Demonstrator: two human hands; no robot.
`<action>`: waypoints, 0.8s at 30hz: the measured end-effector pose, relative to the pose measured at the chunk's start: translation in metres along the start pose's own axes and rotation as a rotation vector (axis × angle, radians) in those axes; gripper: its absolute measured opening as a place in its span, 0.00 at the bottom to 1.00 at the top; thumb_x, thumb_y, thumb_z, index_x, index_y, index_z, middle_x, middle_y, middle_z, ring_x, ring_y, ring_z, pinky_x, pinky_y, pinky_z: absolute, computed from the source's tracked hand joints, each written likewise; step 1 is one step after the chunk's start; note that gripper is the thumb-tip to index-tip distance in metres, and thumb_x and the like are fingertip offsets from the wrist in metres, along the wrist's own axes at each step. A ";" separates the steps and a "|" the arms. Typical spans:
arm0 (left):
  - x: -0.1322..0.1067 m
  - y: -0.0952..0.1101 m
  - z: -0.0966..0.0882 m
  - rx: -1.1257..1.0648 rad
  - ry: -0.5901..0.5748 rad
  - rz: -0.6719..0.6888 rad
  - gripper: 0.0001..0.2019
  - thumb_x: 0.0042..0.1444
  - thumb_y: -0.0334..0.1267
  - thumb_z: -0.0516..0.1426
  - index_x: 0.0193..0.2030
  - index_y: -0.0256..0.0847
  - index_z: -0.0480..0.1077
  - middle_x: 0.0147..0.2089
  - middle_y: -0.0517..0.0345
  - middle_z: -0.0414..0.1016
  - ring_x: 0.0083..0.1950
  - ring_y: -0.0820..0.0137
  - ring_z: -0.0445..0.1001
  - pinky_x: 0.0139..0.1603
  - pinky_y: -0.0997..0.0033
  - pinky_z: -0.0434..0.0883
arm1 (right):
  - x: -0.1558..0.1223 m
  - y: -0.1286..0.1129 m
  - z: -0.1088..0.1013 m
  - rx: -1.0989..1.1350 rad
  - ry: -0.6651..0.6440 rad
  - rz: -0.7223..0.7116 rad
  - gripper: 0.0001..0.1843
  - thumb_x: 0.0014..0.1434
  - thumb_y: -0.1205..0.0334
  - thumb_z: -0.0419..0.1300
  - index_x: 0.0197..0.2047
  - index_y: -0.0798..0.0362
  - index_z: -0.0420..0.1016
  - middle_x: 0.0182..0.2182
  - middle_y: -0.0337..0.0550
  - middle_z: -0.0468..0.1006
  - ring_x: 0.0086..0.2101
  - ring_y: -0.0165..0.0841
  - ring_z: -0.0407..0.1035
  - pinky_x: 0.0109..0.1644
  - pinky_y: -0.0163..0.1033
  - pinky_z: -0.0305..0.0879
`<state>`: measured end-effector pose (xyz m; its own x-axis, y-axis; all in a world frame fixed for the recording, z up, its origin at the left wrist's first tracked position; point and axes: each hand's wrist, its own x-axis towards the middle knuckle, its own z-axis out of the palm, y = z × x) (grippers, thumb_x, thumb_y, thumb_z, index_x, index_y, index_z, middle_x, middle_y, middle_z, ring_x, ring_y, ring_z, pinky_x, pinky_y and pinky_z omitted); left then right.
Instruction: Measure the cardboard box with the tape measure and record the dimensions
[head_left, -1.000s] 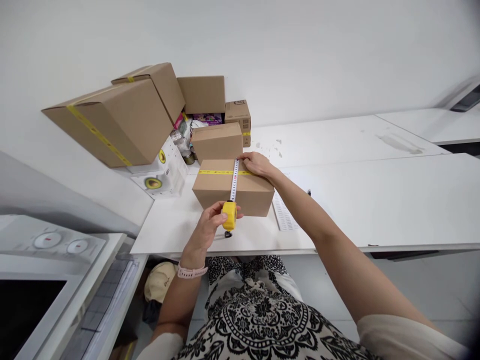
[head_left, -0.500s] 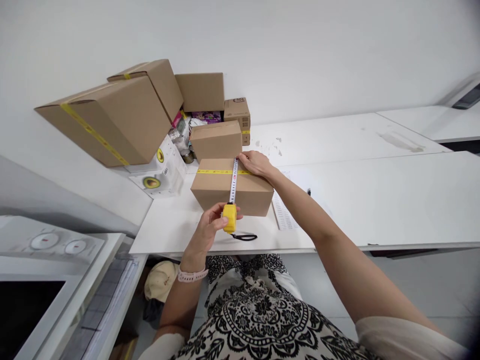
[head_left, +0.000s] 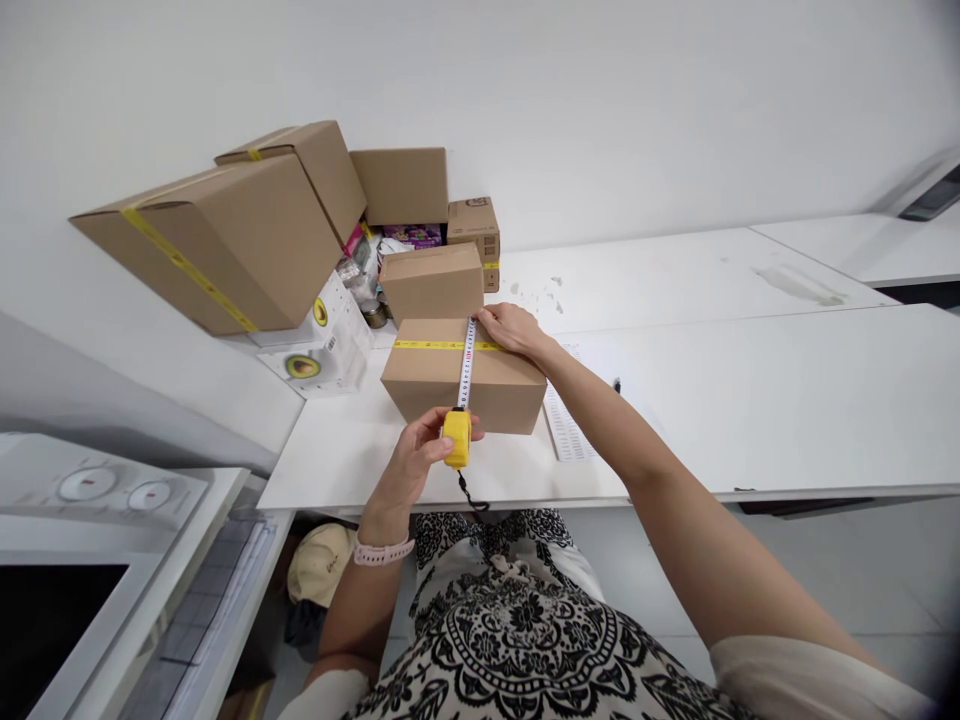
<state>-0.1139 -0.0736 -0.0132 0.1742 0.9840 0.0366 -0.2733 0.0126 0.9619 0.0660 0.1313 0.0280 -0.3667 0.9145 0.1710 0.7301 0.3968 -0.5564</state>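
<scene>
taped box point(head_left: 427, 372) sits on white table point(head_left: 750, 400) by white wall point(head_left: 600, 100).

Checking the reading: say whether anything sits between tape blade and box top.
Nothing visible does. The blade lies across the box, crossing only its yellow strip; the right hand pins the far end, the left hand holds the case.

A box point(head_left: 463, 385) sits on the desk point(head_left: 750, 400), with a second box point(head_left: 431, 282) just behind it at 12 o'clock and a paper sheet point(head_left: 566, 432) beside it at 3 o'clock. A tape measure point(head_left: 457, 438) spans its top from 12 to 6 o'clock, and stacked boxes point(head_left: 225, 235) stand at 10 o'clock.
</scene>
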 end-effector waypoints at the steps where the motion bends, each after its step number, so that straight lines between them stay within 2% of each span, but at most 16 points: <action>1: 0.000 0.000 -0.001 -0.002 0.003 -0.002 0.22 0.47 0.46 0.67 0.48 0.39 0.75 0.49 0.46 0.81 0.45 0.56 0.82 0.45 0.61 0.74 | 0.000 0.000 0.000 0.001 0.000 0.000 0.28 0.70 0.47 0.42 0.45 0.53 0.79 0.46 0.54 0.82 0.45 0.46 0.74 0.49 0.45 0.65; 10: 0.000 0.003 -0.006 -0.024 0.019 -0.001 0.21 0.46 0.44 0.66 0.46 0.38 0.76 0.48 0.45 0.82 0.45 0.54 0.82 0.47 0.57 0.75 | -0.001 -0.002 -0.002 0.010 -0.012 0.014 0.28 0.71 0.47 0.41 0.46 0.53 0.79 0.47 0.54 0.82 0.45 0.46 0.74 0.50 0.46 0.65; 24: 0.001 0.001 -0.008 -0.003 -0.001 0.008 0.21 0.46 0.45 0.66 0.47 0.39 0.76 0.49 0.46 0.81 0.44 0.55 0.82 0.45 0.59 0.74 | 0.000 0.000 0.000 0.022 0.002 0.012 0.28 0.70 0.47 0.42 0.47 0.53 0.80 0.47 0.53 0.82 0.45 0.46 0.74 0.49 0.45 0.66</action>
<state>-0.1217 -0.0716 -0.0142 0.1729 0.9839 0.0447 -0.2779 0.0051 0.9606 0.0661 0.1310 0.0284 -0.3569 0.9193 0.1657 0.7213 0.3840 -0.5765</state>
